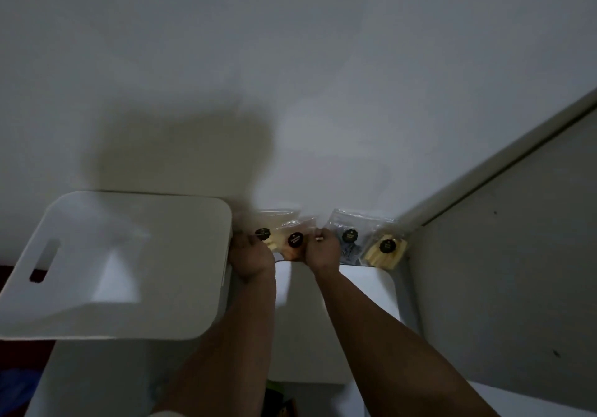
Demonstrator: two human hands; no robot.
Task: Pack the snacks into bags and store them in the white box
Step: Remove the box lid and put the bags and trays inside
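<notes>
Pretty dim shot, so some of this is fuzzy. Far left there's a white box point(122, 268) with rounded corners and a slot handle cut in its side, tilted toward the camera so you look at its wall and down inside. Behind it a big shadow falls on the white wall point(290, 61).

Just right of the box is the left hand point(250, 253), fingers curled around the left edge of a clear snack bag point(292, 239) with pale yellow stuff inside and a round black sticker on front. A second bag point(269, 226) with the same kind of sticker sits just behind it, touching. The right hand point(323, 248) pinches the right edge of that front bag, so both hands are clamped on the same one, holding it up near the wall.

Further right, two more bags lean together near the corner: a greyish one point(350, 237) with dark contents, and a yellow one point(386, 248) overlapping it at the right. Both have black stickers.

Below the hands there's a white lid point(361, 303) or second box, can't tell which. Far right is a grey panel point(517, 271) with a pale frame edge.
</notes>
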